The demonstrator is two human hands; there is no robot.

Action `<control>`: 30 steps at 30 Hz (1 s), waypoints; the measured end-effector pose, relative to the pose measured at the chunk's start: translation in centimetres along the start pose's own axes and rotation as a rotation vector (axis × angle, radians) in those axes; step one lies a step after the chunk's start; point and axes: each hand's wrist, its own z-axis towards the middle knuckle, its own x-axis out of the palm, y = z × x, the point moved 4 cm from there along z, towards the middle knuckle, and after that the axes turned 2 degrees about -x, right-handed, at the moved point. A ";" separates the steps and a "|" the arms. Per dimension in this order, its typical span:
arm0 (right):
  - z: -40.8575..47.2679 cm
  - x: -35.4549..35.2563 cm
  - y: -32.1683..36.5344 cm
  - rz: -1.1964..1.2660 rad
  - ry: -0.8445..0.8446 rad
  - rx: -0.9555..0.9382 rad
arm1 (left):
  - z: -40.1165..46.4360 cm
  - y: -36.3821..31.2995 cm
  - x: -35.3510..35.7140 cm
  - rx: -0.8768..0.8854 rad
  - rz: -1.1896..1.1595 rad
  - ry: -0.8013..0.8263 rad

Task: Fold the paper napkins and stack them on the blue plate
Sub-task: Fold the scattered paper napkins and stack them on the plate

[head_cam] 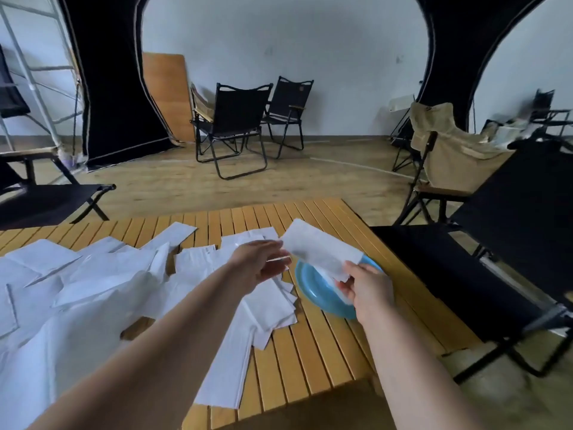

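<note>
Loose napkins (77, 290) cover the table (310, 352); the right hand (369, 290) pinches a folded napkin (319, 246) over the plate (313, 290); the left hand (260, 262), fingers relaxed, touches its other end.

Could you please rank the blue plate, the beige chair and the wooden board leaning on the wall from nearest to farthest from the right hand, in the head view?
From the right hand, which pinches a napkin:
1. Blue plate, directly beneath it on the table.
2. Beige chair, off to the right on the floor.
3. Wooden board, far back left against the wall.
</note>
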 end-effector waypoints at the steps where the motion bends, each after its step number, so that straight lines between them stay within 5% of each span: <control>1: 1.0 -0.7 0.0 0.006 -0.036 0.006 | 0.7 0.2 1.4 0.001 0.015 0.017; 14: 7.5 -3.8 -3.8 -0.239 -0.254 -0.020 | 9.4 4.2 8.9 0.063 0.415 -0.040; 22: 7.5 -4.3 -4.1 -0.419 -0.200 -0.030 | 9.6 5.4 9.0 0.327 1.065 -0.046; 30: 7.8 -4.8 -5.0 -0.521 -0.106 -0.026 | 8.6 7.6 8.4 0.444 1.322 -0.005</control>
